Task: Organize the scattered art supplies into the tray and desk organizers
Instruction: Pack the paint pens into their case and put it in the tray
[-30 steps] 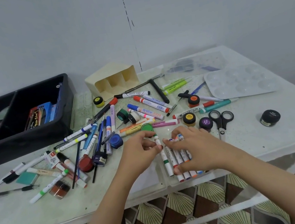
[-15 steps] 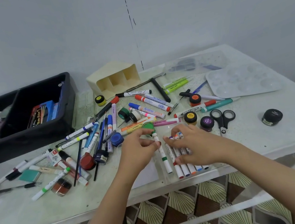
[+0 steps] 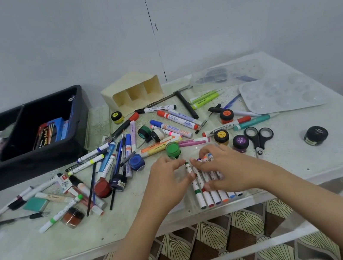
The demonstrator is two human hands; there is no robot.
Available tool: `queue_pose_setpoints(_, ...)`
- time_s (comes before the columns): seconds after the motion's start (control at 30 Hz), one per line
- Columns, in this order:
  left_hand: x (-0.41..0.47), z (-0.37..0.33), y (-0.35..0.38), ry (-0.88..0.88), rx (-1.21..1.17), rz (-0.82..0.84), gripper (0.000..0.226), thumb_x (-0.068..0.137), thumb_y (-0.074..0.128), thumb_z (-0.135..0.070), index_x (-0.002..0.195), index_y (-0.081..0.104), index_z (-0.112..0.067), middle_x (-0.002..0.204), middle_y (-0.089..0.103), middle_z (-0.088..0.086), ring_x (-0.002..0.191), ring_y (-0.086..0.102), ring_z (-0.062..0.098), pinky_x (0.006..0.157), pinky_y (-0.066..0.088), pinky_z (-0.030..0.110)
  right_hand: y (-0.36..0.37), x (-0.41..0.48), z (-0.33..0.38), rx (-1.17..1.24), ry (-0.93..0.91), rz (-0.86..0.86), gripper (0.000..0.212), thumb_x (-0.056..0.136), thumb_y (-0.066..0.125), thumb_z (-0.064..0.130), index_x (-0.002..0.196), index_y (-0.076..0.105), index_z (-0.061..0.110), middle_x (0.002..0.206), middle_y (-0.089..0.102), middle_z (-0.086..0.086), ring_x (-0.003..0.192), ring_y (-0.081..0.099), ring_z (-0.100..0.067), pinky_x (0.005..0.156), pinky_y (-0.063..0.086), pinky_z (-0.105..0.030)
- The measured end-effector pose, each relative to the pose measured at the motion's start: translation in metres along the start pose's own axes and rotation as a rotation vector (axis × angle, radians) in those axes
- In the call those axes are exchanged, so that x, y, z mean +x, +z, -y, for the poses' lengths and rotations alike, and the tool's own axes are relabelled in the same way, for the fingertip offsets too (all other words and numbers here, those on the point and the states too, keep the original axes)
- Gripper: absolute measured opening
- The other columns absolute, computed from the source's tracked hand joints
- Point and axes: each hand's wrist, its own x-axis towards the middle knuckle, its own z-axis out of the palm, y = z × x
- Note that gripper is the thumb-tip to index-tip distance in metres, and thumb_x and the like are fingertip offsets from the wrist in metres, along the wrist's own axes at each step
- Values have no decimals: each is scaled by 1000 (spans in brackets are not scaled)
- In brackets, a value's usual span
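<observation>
Markers lie side by side, pointing away; left hand pinches the end one, right hand curls round the rest; tray sits far left.

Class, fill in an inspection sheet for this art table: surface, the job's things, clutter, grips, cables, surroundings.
Surface: pale table, speckled, crowded with supplies.
Job's things: black tray partly filled; cream organizer lying on its side, compartments look empty; markers lined up at the front edge.
Clutter: pens, paint pots, scissors and palette scattered.
Grips: left hand pinches the green marker; right hand holds the row.
Cables: nothing seen.
Surroundings: grey wall, patterned floor.
</observation>
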Motion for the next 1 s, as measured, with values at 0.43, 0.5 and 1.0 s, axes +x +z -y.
queue_pose_setpoints(0.43, -8, 13, -16, 193, 181, 303, 93, 64, 65, -73, 144, 29, -41, 138, 24, -14, 117, 18, 5, 105, 23, 30, -7, 0, -2, 65, -15, 76, 85, 77, 62, 58, 148, 22, 35, 140, 19, 8, 129, 20, -17, 107, 30, -38)
queue_pose_setpoints(0.5, -8, 15, -15, 181, 213, 281, 96, 63, 65, -74, 145, 30, -38, 138, 23, -13, 118, 18, 6, 104, 22, 30, -8, -1, -2, 60, -17, 87, 87, 76, 63, 59, 149, 20, 35, 139, 18, 9, 129, 20, -17, 106, 30, -38)
queue_pose_setpoints(1.0, -10, 12, -11, 175, 115, 202, 127, 55, 75, -63, 144, -14, -44, 144, 3, -24, 128, 4, -3, 109, 13, 33, -8, -1, -1, 41, -6, 96, 85, 77, 62, 60, 148, 21, 36, 141, 17, 11, 131, 20, -18, 107, 31, -40)
